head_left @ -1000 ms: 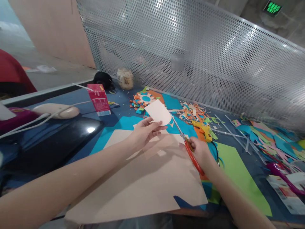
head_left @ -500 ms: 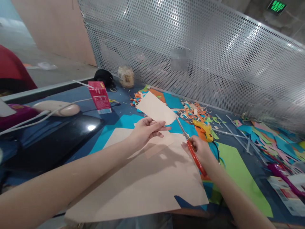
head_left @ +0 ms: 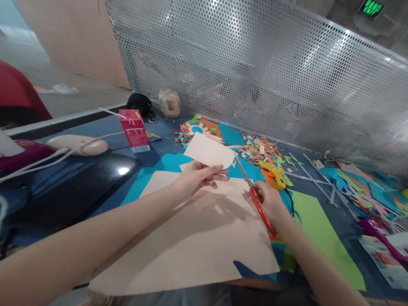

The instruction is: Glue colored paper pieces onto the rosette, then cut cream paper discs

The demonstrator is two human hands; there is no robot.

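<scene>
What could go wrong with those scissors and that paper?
The small pale round-ended paper piece, pinched by the left hand's grip near its lower edge, might bend or twist. The metal scissors with red handles, in the right hand's grip, have tips close to the left hand; a slip could nick it. The yellow gun-shaped tool's black cord, beside the right hand, could snag.

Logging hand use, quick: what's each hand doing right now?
Left hand: closed, pinching a small pale paper piece.
Right hand: closed around the handles of the red-handled scissors.
</scene>
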